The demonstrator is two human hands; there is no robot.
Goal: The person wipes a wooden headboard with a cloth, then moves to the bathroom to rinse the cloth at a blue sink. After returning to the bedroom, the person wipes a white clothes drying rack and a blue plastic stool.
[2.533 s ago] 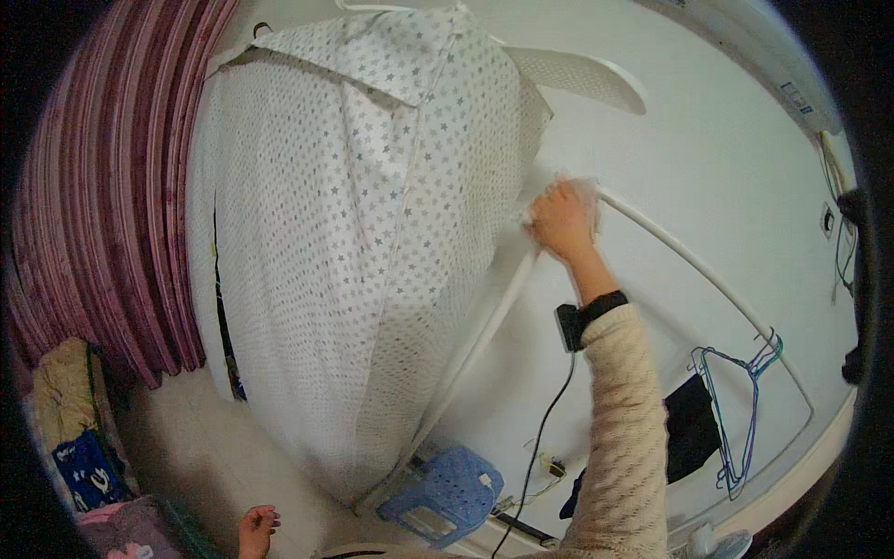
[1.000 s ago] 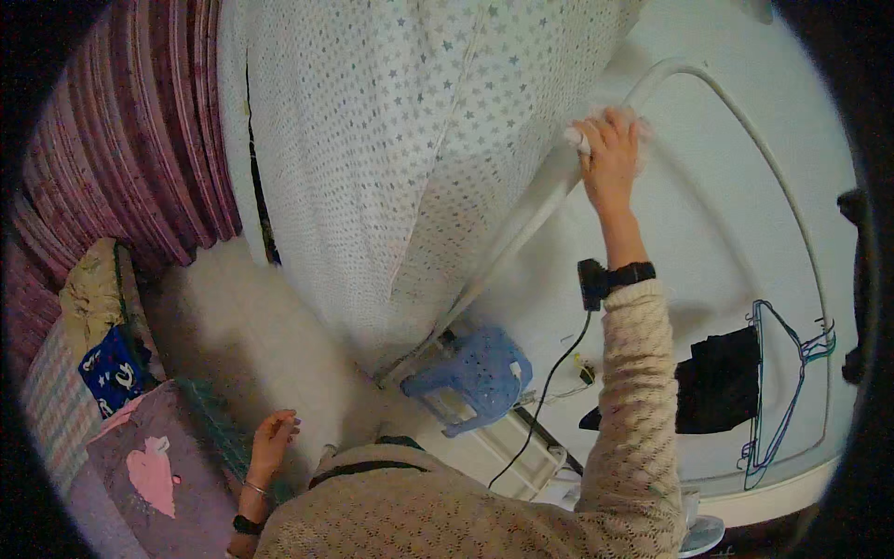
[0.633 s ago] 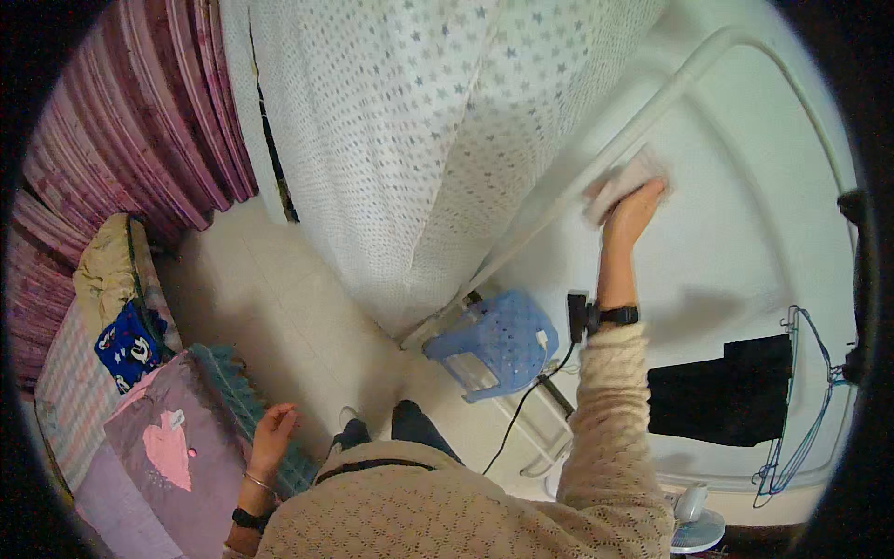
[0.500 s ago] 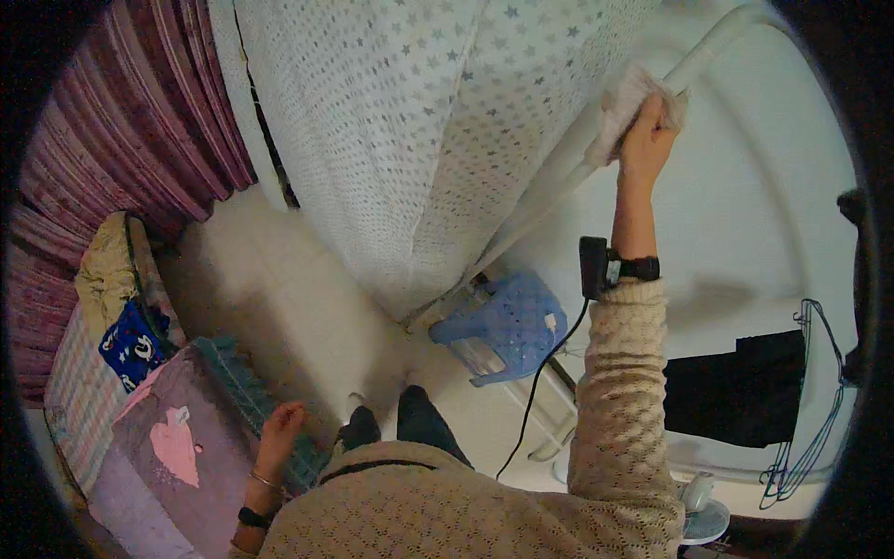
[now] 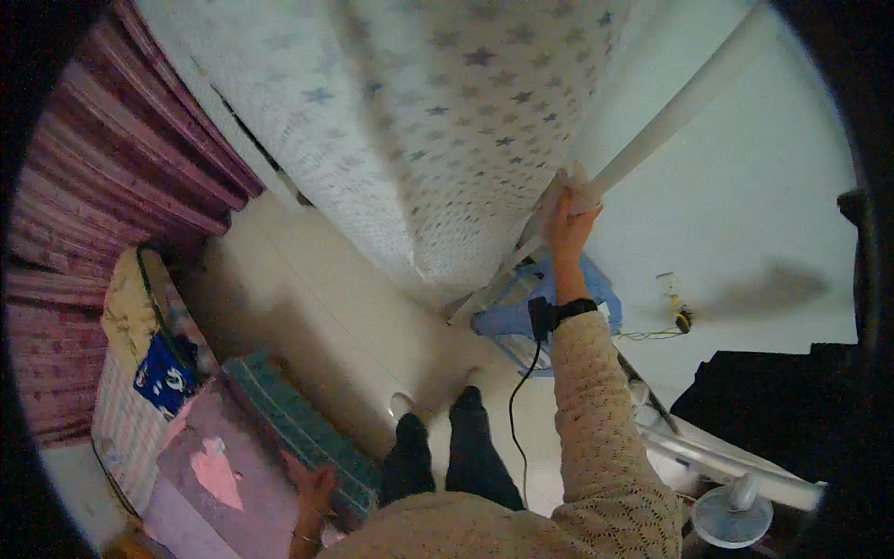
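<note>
Left hand (image 5: 315,486) low, fingers loosely spread, resting on a pink cushion (image 5: 216,466); a green mat (image 5: 300,430) just beside it. Right hand (image 5: 568,222) raised, fingers pressed around a white cloth (image 5: 570,189) against a white pole (image 5: 672,110). Blue stool (image 5: 521,317) below that hand. Star-print sheet (image 5: 447,121) hangs left of it.

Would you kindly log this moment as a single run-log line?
right hand: pressing white cloth on white rail | left hand: low, near pink fabric | star-print sheet: hanging beside rail
</note>
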